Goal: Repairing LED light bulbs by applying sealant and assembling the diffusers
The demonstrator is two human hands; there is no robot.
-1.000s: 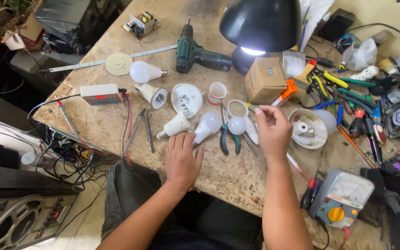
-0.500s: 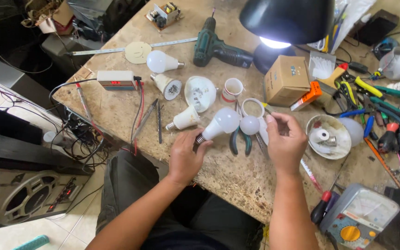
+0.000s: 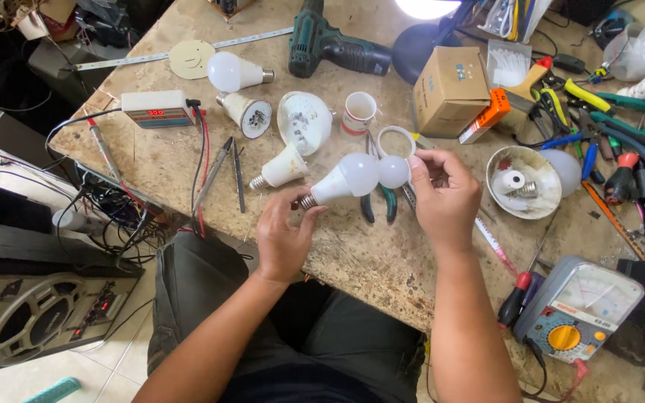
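Two hands over cluttered stone bench (image 3: 188,168): left hand (image 3: 284,237) pinching bulb (image 3: 343,179) base; right hand (image 3: 446,195) apparently closed on ring (image 3: 396,139), 12 o'clock; speaker (image 3: 31,321) on tiled floor, 9 o'clock.

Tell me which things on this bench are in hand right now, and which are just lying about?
In hand:
left hand, pinching the screw base of the whole LED bulb
right hand, its fingertips at a small white dome beside that bulb

Lying about:
cordless drill
cardboard box
analog multimeter
green-handled pliers
opened bulb housing
bowl of small parts
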